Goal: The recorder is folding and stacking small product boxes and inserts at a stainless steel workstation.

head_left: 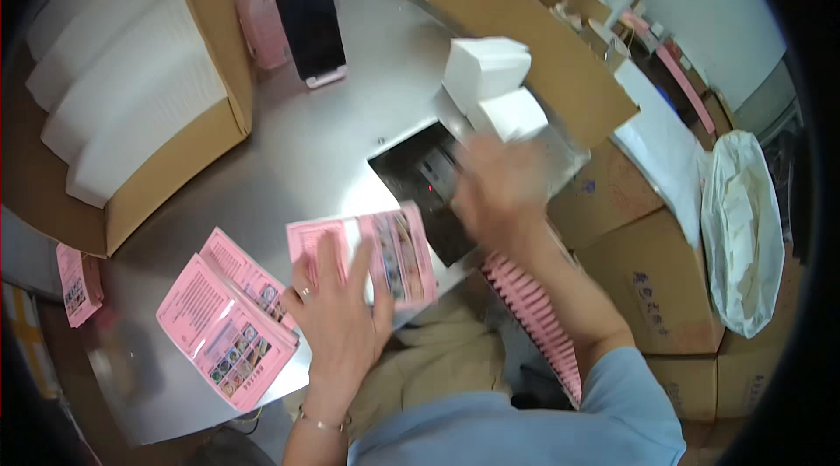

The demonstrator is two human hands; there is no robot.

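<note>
My left hand [337,317] lies with its fingers spread on a pink printed packet [401,252] with a white band across it, at the table's near edge. My right hand [500,186] is smeared by motion above the right side of a dark rectangular opening [398,164] in the metal table. Whether its fingers hold anything does not show. Inside the opening sits a device with a small red light [430,189]. Left of my left hand, pink printed packets [227,330] lie in overlapping stacks. Beyond the right hand stand white paper stacks [486,68].
A cardboard box [175,177] of white paper stacks stands at the left. At the back are a phone [311,28] on a stand and a pink bottle [261,15]. A cardboard panel [534,37] edges the right side. A row of pink packets [538,313] hangs below my right forearm.
</note>
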